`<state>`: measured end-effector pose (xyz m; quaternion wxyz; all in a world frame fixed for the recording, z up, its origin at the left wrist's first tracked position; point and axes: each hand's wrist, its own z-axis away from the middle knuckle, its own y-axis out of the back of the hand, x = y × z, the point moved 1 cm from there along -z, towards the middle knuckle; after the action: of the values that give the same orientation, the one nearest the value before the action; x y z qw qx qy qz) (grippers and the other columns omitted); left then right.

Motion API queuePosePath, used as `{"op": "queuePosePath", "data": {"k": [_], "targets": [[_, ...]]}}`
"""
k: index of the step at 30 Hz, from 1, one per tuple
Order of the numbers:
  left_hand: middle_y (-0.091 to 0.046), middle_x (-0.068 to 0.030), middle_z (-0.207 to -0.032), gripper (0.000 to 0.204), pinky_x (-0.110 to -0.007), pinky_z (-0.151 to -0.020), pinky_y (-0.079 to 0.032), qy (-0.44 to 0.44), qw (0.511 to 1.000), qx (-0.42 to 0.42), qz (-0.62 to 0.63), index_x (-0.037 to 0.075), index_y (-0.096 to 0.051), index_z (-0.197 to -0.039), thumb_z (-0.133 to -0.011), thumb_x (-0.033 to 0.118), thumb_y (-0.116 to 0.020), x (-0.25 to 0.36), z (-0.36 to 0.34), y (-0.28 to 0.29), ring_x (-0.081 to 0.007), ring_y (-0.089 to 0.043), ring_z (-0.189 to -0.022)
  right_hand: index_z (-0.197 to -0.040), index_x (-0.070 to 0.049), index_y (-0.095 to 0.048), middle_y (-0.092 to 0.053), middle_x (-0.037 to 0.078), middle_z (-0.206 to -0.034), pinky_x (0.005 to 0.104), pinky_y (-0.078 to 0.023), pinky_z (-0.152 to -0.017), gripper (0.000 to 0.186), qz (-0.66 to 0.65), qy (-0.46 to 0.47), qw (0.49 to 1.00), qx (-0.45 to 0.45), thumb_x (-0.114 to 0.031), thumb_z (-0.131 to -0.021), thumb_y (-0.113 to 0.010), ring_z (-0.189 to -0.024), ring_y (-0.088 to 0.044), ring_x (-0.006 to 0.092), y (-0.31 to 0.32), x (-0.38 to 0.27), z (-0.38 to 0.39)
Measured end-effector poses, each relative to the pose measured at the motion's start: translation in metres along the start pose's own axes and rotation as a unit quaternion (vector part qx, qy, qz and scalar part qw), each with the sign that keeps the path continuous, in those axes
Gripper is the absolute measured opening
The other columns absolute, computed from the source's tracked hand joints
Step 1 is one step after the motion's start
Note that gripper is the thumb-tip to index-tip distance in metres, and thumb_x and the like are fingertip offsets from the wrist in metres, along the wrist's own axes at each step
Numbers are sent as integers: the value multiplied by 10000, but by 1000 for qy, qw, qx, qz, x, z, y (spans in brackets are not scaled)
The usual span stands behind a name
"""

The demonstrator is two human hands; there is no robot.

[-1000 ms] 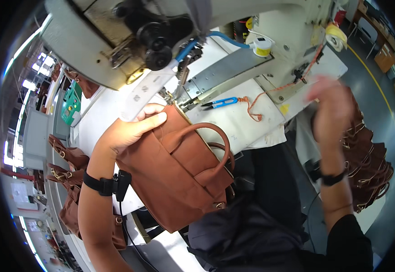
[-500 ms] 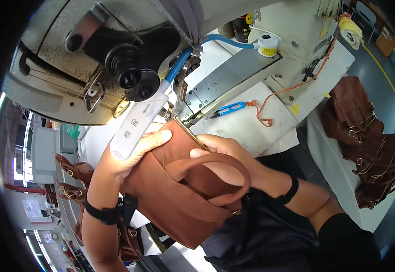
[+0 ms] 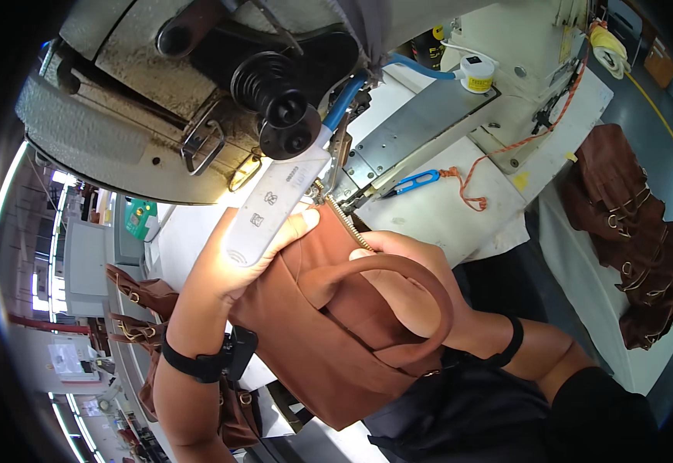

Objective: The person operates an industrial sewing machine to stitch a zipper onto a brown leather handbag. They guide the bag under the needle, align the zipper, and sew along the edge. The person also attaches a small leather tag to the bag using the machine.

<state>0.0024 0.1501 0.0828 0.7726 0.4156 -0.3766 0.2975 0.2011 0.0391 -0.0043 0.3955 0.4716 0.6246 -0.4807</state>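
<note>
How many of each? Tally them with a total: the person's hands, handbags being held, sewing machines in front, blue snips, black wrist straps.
Left hand and right hand: 2
Brown handbag: 1
Sewing machine: 1
Blue snips: 1
Left wrist strap and right wrist strap: 2
Total: 7

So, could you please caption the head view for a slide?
Left hand and right hand hold a zippered brown bag at a sewing machine.

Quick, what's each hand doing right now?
Left hand: closed, holding the brown bag.
Right hand: closed, holding the same bag by its zippered edge.
</note>
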Motion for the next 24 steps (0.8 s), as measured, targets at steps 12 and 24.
{"op": "queuePosePath", "data": {"k": [12,24], "targets": [[-732,-95,-1216,470,-289,-1016,-490,-16,999,-7,36,-30,-688,-1303,-904,174,-830,-2,-6,2,-138,-653,-1113,-1150,55,-681,-698,54,-917,251,-483,-750,259,21,64,998,13,-162,-1011,-655,-854,-587,75,1,-1,2],[-691,-147,-1309,445,-280,-945,-579,-63,993,-12,99,-67,-577,-1408,-980,30,-652,-17,-18,13,-172,-689,-1153,-926,19,-752,-604,-54,-727,234,-429,-594,296,-39,-144,988,32,-266,-1004,-730,-692,-493,23,7,-13,14]]}}
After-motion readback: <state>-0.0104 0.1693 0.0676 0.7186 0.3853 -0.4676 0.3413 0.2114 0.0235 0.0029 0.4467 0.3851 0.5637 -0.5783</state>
